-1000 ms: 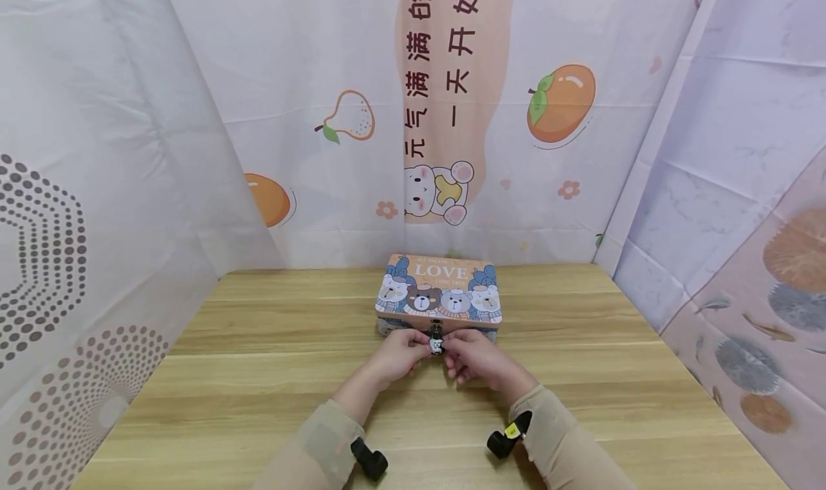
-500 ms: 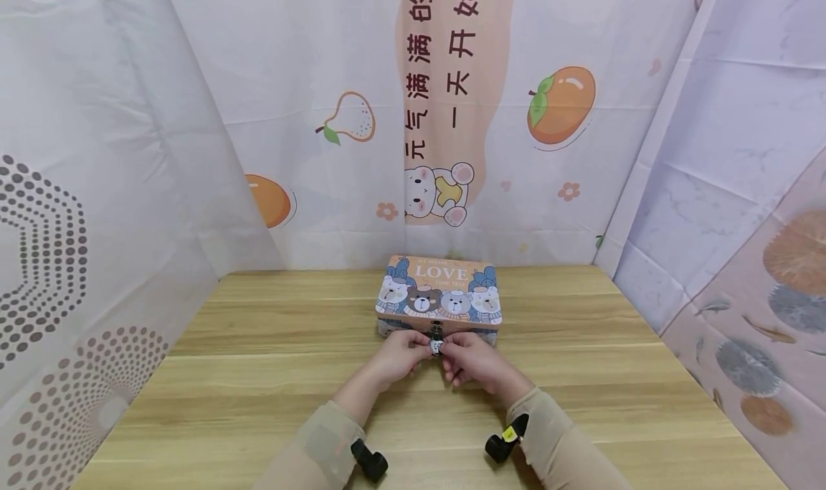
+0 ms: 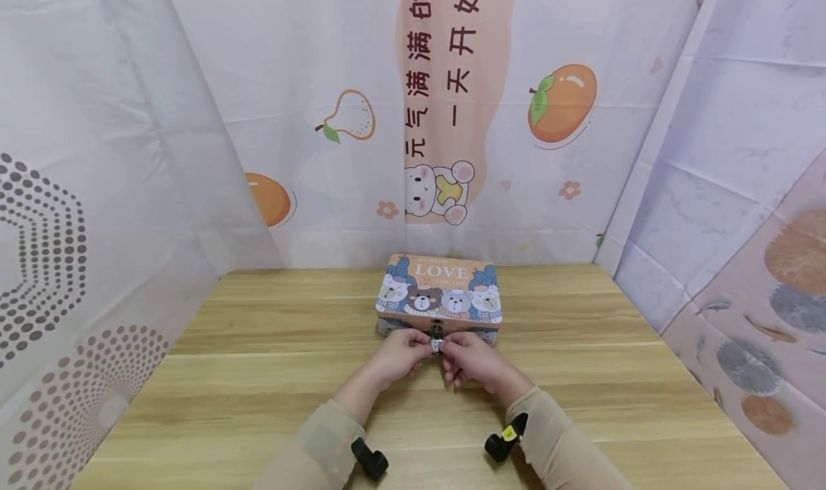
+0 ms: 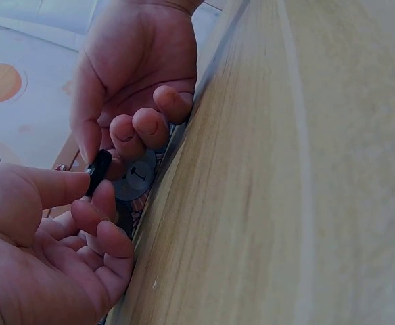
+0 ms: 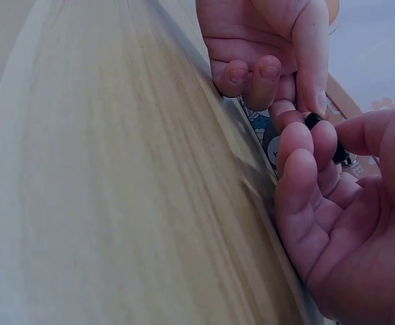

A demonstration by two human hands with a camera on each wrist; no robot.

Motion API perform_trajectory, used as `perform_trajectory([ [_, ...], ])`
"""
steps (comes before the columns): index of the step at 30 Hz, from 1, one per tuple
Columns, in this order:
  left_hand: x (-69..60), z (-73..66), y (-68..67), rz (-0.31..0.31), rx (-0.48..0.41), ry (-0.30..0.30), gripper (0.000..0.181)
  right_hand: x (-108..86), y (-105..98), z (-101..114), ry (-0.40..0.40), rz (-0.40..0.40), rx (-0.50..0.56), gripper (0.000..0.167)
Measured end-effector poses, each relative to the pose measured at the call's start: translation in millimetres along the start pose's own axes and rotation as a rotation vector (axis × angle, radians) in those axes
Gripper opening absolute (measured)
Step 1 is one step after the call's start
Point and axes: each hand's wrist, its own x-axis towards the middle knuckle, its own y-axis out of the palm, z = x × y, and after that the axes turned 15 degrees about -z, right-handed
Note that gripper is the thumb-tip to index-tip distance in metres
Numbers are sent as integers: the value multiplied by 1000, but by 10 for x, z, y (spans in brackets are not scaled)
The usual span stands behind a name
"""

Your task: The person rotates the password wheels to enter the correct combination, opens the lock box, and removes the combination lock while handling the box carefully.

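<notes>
A tin box (image 3: 445,289) with bears and the word LOVE on its lid stands closed at the table's back. From its front clasp (image 3: 437,326) hangs a small black padlock (image 3: 436,346) with a white face. My left hand (image 3: 393,357) pinches the padlock's left side between thumb and finger. On the other side my right hand (image 3: 480,364) pinches it too, its remaining fingers curled loosely beneath. The left wrist view shows the padlock's dark edge (image 4: 99,164) between both sets of fingertips. In the right wrist view fingers cover most of the padlock (image 5: 341,154).
The wooden table (image 3: 290,361) runs out on both sides of the box and in front of it. A printed curtain (image 3: 310,189) hangs right behind the box. Further cloths enclose the left and right sides. Each forearm carries a small black wrist camera (image 3: 370,460).
My right hand and forearm have shifted slightly left, and the right fingertips cover a little more of the padlock's face. The left hand and the box stay in place.
</notes>
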Motion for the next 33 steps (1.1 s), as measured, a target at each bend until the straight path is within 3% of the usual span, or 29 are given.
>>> perform_trajectory([
  [33, 2, -14, -22, 12, 0, -14, 17, -9, 36, 14, 6, -11, -48, 35],
])
